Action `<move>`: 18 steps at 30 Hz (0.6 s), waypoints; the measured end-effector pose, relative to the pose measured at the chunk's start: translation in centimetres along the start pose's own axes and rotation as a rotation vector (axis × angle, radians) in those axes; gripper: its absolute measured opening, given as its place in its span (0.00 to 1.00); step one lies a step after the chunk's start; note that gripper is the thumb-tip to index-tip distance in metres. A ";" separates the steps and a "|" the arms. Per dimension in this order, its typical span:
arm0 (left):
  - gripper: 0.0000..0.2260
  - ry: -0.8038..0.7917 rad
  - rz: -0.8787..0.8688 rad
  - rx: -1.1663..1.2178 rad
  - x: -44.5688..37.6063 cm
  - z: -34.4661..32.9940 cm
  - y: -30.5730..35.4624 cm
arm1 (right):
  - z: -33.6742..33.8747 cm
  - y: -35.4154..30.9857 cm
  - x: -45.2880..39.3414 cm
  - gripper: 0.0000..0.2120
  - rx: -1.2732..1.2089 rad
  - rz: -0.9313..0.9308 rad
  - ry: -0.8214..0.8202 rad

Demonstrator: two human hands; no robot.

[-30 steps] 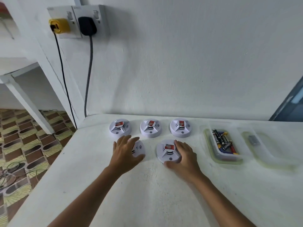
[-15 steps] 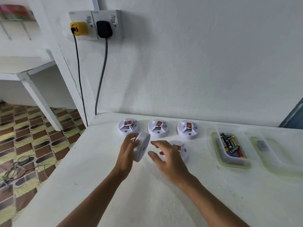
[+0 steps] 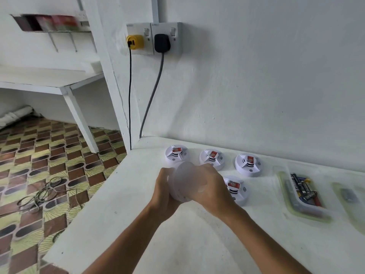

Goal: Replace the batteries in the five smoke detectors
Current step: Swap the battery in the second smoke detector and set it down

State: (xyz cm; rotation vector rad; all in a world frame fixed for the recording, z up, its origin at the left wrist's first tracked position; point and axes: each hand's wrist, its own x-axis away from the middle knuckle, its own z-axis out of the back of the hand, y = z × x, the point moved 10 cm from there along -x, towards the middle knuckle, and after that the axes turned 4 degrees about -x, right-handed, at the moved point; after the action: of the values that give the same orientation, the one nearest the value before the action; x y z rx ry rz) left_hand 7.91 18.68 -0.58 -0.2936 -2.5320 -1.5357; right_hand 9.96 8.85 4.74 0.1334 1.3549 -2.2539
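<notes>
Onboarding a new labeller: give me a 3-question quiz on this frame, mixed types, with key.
1. True or false: both hands hold the same smoke detector.
2. How many smoke detectors lie on the counter, not counting the held one?
A) three B) four C) five
3. Fill in: the loose batteries lie in a clear ____ to the right of the detectors.

Key
1. True. The left hand and right hand both wrap round it, lifted off the counter.
2. B. Three in the back row and one in front, partly behind the right hand.
3. Tray.
</notes>
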 end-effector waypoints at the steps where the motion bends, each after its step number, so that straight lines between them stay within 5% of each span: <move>1: 0.25 0.015 0.010 0.015 0.0 0.1 0.0 | -0.1 -0.1 -0.1 0.31 0.008 0.010 -0.020; 6: 0.24 0.040 0.075 -0.010 -0.2 0.7 -0.8 | -1.0 0.8 -0.5 0.32 0.032 -0.084 -0.121; 13: 0.22 0.151 0.140 0.051 -0.2 3.3 -0.8 | -3.7 2.6 -0.6 0.32 -0.427 -0.332 -0.184; 16: 0.22 0.247 0.109 0.186 -0.2 6.0 -0.1 | -4.8 4.3 -1.3 0.35 -0.681 -0.504 -0.087; 18: 0.21 0.304 0.074 0.251 -0.2 7.8 0.8 | -4.7 5.6 -2.1 0.29 -0.612 -0.556 0.011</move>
State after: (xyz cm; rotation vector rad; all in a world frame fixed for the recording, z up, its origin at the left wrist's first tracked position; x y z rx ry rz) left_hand 7.97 25.94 -3.52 -0.1088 -2.4051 -1.1221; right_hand 13.60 11.52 -1.42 -0.4975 2.2267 -2.1056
